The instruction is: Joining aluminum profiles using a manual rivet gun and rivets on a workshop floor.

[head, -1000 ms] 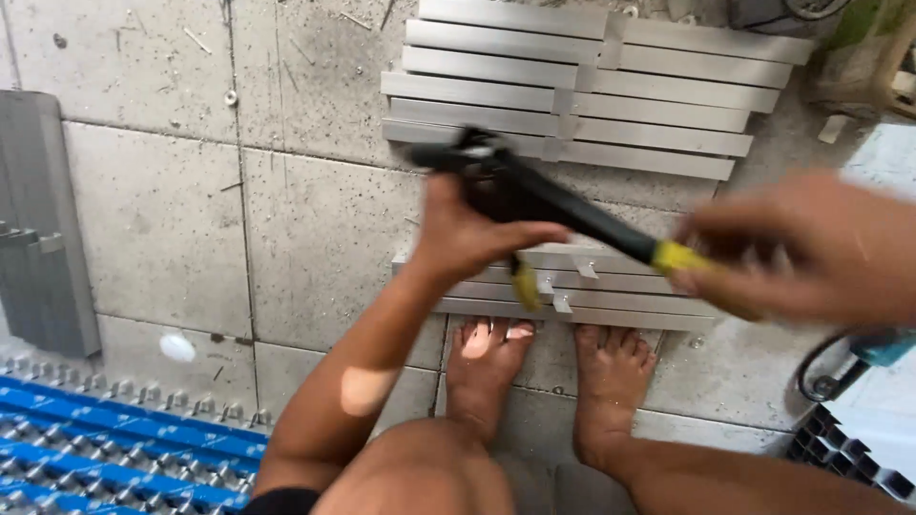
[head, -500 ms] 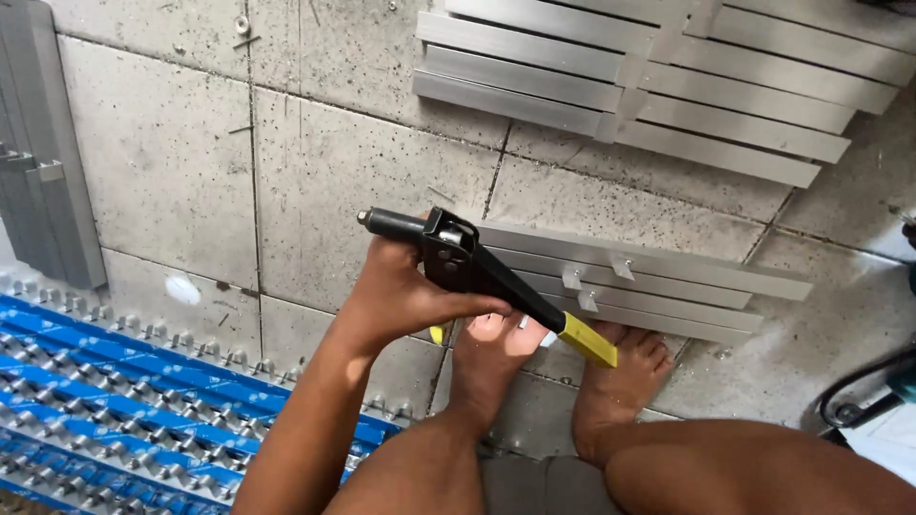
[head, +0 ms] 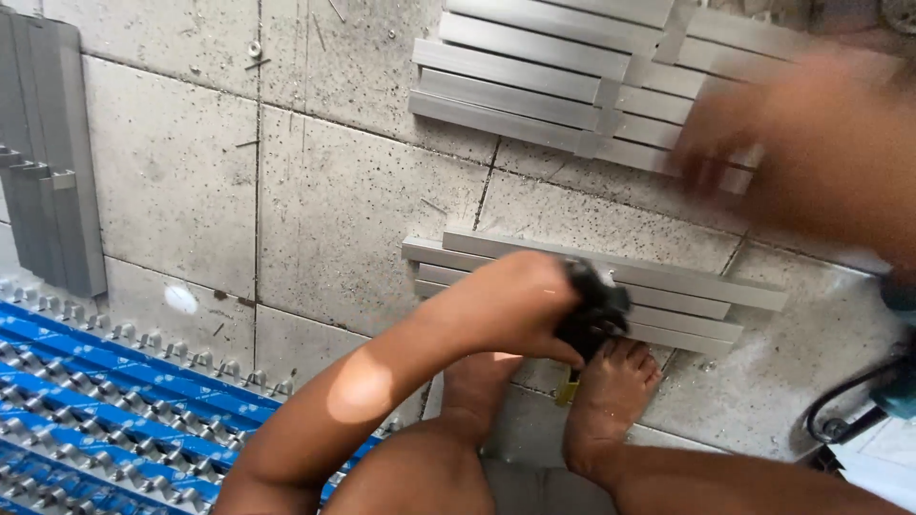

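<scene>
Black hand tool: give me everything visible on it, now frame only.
The black tool is mostly hidden inside the left hand, which grips it over the nearer stack of grey metal strips on the concrete floor. Only a dark, matte, chunky body shows past the fingers, blurred by motion. A yellow tip pokes out below the hand, beside the bare foot. Its head and handles cannot be made out. The blurred right hand is apart from it.
</scene>
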